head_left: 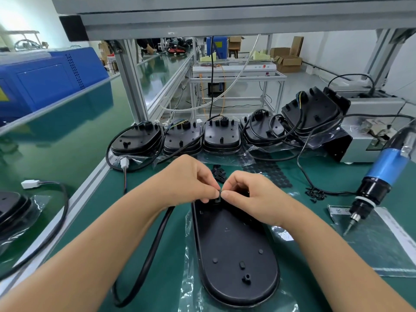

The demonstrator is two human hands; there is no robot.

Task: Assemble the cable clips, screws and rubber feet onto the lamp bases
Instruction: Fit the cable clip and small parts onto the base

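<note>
A black oval lamp base [236, 251] lies upside down on a plastic bag in front of me. Its black cable [155, 239] runs out from the far end under my left wrist. My left hand [189, 179] and my right hand [247, 194] meet over the base's far end. Both pinch a small black cable clip [218, 194] between thumbs and fingertips, right where the cable enters the base. Spare black clips [218, 171] lie just beyond my fingers. A sheet of black rubber feet [272, 171] lies behind my right hand, and loose black screws [315, 193] sit to its right.
Stacks of black lamp bases [221, 137] with cables line the far side of the green mat. A blue electric screwdriver [380, 179] hangs at the right, tip down over a plastic bag [382, 248]. A grey screw feeder box [373, 134] stands behind it. More bases [11, 210] lie at the left.
</note>
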